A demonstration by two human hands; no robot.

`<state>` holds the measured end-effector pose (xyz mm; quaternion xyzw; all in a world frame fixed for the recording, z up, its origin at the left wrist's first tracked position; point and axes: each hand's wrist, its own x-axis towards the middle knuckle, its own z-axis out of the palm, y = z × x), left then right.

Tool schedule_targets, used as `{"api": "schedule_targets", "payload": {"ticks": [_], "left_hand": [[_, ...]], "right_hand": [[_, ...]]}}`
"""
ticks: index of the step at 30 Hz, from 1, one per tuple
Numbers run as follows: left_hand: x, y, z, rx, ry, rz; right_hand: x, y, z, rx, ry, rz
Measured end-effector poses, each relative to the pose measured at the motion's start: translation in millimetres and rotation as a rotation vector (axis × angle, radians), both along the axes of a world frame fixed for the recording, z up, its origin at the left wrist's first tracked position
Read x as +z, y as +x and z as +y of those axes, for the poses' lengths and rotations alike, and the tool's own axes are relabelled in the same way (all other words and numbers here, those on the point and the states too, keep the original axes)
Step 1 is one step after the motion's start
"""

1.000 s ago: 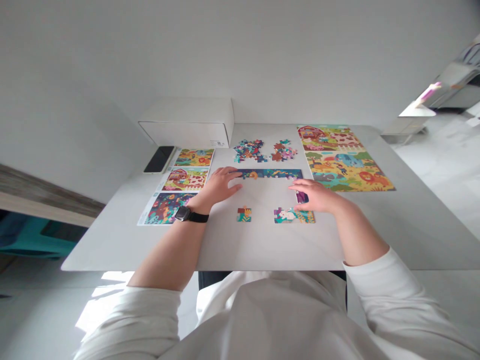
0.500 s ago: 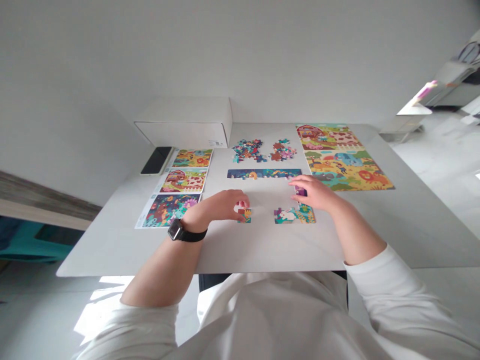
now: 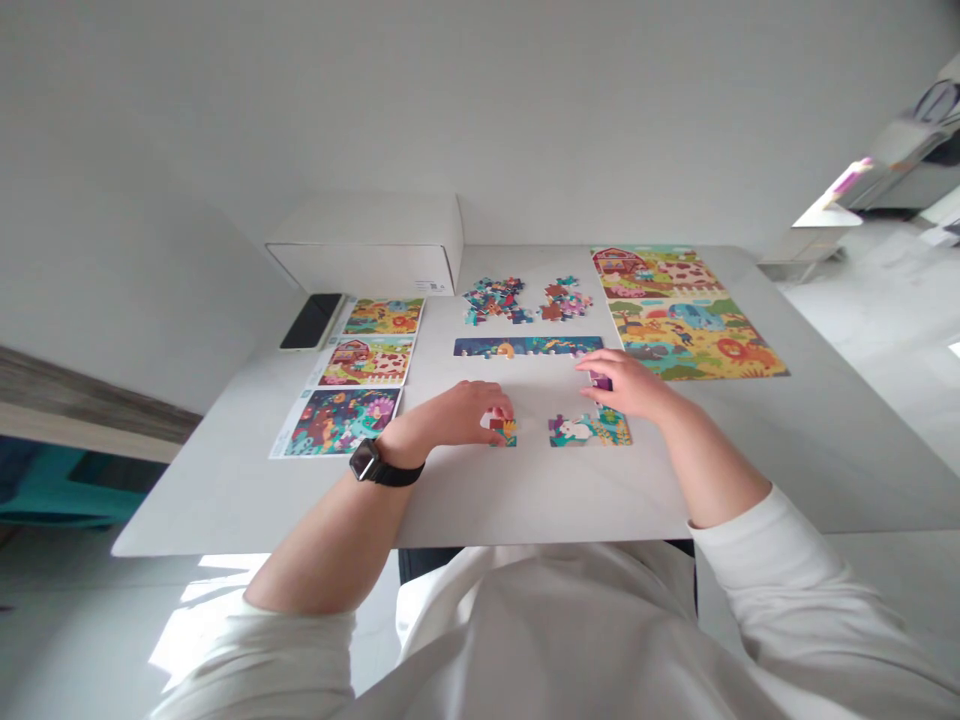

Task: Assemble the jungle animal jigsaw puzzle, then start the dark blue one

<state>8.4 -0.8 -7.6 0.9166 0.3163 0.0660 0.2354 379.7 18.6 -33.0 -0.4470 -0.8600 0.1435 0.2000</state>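
My left hand (image 3: 474, 413), with a black watch on its wrist, grips a small section of jigsaw puzzle (image 3: 507, 430) lying on the table, partly covered by the fingers. To its right, across a gap, lies a joined corner section (image 3: 589, 430) with a white rabbit and yellow flowers. My right hand (image 3: 626, 383) is curled around a purple puzzle piece (image 3: 601, 382) just above that corner, thumb and fingers at its sides. Beyond both hands is a joined dark-blue puzzle strip (image 3: 529, 347), its right end near my right fingertips.
Two heaps of loose pieces, one dark (image 3: 495, 300) and one brown and pink (image 3: 565, 301), lie farther back. Finished puzzles (image 3: 694, 330) are at right. A picture sheet (image 3: 365, 362), a phone (image 3: 311, 321) and a white box (image 3: 364, 268) stand or lie at left.
My left hand has slid to the right along the table with its puzzle section, narrowing the gap to the rabbit section. My right hand has stayed in place.
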Motion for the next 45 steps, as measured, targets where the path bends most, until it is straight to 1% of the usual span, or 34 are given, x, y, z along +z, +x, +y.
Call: {"api": "schedule_targets", "payload": {"ticks": [4,6,12,15,18,22,27,31,34,40,45], "left_hand": [[3.2,-1,-1,-0.010,-0.004,0.002],[3.9,-1,-1,0.005,0.015,-0.024],[0.3,-3,6,0.191,0.151,-0.141],[-2.3,-8,11,0.255,0.224,-0.160],[-3.3,-12,15,0.315,0.259,-0.160],[-2.9,-15,17,0.401,0.266,-0.177],[-3.9,-14,16,0.486,0.251,-0.197],[-4.6,-13,16,0.497,0.244,-0.201],[-4.4,-12,15,0.497,0.235,-0.179],[-3.8,-11,14,0.502,0.209,-0.139],[-4.5,-10,14,0.485,0.195,-0.122]], "right_hand": [[0.7,-1,-2,-0.011,0.009,0.010],[0.3,-1,-1,-0.014,0.008,0.015],[-1.1,0,2,-0.043,0.031,0.035],[-0.9,0,4,-0.104,0.055,0.073],[2.2,0,8,-0.197,0.086,0.129],[15.6,0,19,-0.276,0.136,0.177],[45.9,-8,43,-0.288,0.194,0.106],[64.3,-25,68,-0.276,0.227,0.014],[67.8,-44,91,-0.269,0.195,-0.073],[59.7,-90,133,-0.263,0.091,-0.266],[45.7,-133,158,-0.189,0.068,-0.359]]}}
